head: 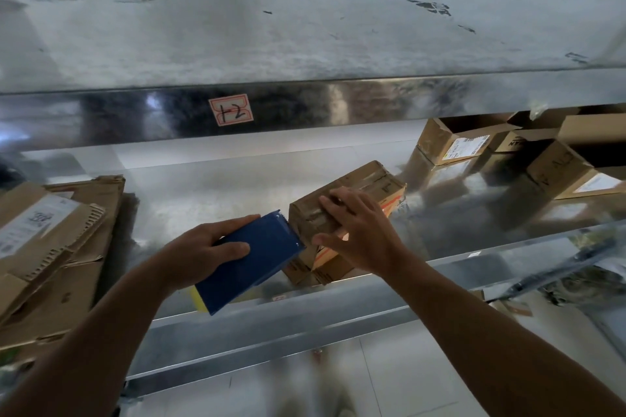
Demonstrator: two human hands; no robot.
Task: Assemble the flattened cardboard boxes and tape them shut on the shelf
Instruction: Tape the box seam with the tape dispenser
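Observation:
A small brown cardboard box [359,184] with clear tape on top lies at an angle on the metal shelf [210,193], near the front edge. My right hand [362,230] presses flat on its near end, fingers spread. My left hand [200,247] grips a blue tape dispenser [254,261], whose toothed edge touches the box's near left corner. A yellow part shows at the dispenser's lower end. A pile of flattened cardboard boxes [50,247] lies on the shelf at the left.
Several assembled open boxes [474,142] with labels stand at the shelf's back right. An upper shelf [305,105] with a red-bordered label hangs overhead. Clear plastic bags [576,267] lie beyond the shelf's front edge at the right. Tiled floor shows below.

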